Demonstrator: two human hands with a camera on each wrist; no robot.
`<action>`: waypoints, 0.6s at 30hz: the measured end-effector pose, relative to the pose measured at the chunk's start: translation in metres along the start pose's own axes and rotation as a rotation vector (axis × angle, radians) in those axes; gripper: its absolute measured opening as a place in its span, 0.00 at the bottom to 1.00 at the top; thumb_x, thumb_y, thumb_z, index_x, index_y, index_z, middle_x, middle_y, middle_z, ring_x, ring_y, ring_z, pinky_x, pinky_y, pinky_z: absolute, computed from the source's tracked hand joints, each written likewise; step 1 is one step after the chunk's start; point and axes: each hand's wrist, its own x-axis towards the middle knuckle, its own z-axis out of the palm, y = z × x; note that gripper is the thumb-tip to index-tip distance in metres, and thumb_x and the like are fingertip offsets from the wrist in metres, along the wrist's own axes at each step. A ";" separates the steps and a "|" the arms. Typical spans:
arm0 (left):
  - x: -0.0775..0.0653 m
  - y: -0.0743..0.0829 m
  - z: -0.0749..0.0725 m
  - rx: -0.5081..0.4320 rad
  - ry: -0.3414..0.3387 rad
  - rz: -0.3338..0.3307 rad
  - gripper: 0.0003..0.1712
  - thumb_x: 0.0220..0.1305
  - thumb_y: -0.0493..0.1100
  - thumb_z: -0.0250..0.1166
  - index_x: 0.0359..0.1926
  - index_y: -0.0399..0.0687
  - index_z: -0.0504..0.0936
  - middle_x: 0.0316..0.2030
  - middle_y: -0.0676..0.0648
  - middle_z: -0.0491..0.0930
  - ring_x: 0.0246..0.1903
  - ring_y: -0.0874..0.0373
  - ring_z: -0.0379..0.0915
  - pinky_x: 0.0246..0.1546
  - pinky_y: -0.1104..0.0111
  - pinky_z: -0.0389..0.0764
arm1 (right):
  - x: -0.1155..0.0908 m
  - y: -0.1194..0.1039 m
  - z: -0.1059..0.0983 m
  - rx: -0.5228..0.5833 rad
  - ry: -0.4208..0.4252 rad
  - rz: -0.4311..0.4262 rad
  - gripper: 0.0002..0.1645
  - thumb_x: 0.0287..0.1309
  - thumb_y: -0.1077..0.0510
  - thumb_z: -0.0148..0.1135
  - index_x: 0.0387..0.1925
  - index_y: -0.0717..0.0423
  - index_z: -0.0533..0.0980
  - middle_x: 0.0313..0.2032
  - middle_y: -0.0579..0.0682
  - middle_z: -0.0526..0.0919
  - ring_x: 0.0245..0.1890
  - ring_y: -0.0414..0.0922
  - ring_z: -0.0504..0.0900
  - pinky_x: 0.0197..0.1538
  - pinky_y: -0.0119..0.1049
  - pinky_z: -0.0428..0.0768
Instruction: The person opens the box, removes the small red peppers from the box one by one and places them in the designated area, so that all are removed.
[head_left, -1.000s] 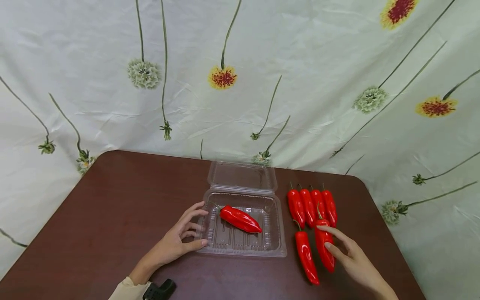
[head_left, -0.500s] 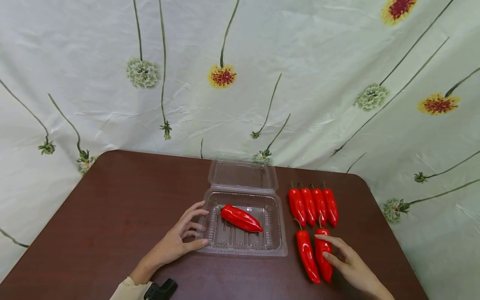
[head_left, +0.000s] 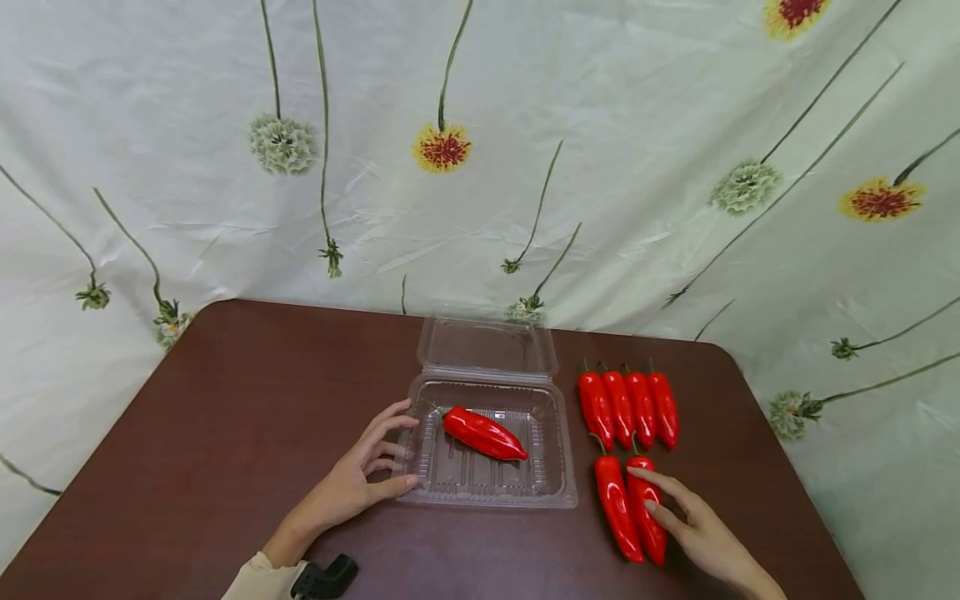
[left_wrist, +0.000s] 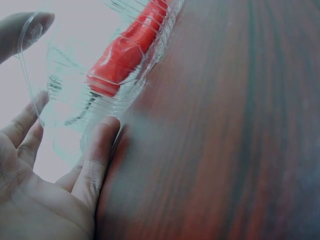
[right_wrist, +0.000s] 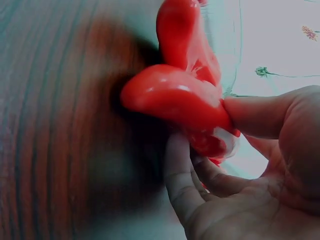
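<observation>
A clear plastic clamshell box (head_left: 480, 481) stands lid up, with one red chili pepper (head_left: 483, 433) lying inside. At its left side, my left hand (head_left: 351, 482) spreads its fingers along the wall, the thumb on the front left corner. In the left wrist view, the fingers (left_wrist: 97, 160) touch the plastic below the rim. My right hand (head_left: 701, 529) pinches a red pepper (head_left: 649, 536) between thumb and fingers, low over the table. The pepper's rounded end (right_wrist: 170, 95) shows in the right wrist view. Another pepper (head_left: 617, 508) lies close at its left.
Behind these two peppers, several red peppers (head_left: 618, 408) lie side by side in a row. The open lid (head_left: 487, 346) reaches toward the back edge of the brown table (head_left: 285, 375). A flower-print cloth (head_left: 480, 208) hangs behind.
My right hand has drawn its pepper slightly toward me and turned it more in line with the pepper at its left. The left hand has stayed at the box.
</observation>
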 end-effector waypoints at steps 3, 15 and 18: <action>-0.001 0.001 0.000 -0.002 0.002 -0.001 0.44 0.65 0.37 0.69 0.76 0.47 0.56 0.76 0.46 0.48 0.53 0.49 0.75 0.50 0.68 0.79 | 0.000 0.000 0.001 -0.019 0.013 -0.013 0.26 0.70 0.56 0.60 0.67 0.47 0.72 0.63 0.51 0.77 0.59 0.21 0.69 0.56 0.23 0.72; -0.003 0.000 0.000 -0.001 0.008 0.020 0.41 0.64 0.37 0.69 0.74 0.44 0.59 0.78 0.48 0.44 0.53 0.49 0.75 0.50 0.68 0.79 | 0.001 0.003 0.000 -0.042 0.031 -0.031 0.31 0.67 0.55 0.63 0.70 0.45 0.69 0.66 0.50 0.75 0.62 0.19 0.67 0.58 0.19 0.68; -0.002 0.001 0.000 -0.001 0.008 0.022 0.42 0.64 0.37 0.69 0.74 0.44 0.58 0.77 0.48 0.45 0.53 0.49 0.75 0.50 0.68 0.79 | 0.001 0.004 0.000 -0.006 0.022 -0.053 0.33 0.67 0.57 0.63 0.71 0.50 0.67 0.59 0.52 0.79 0.49 0.26 0.78 0.48 0.22 0.75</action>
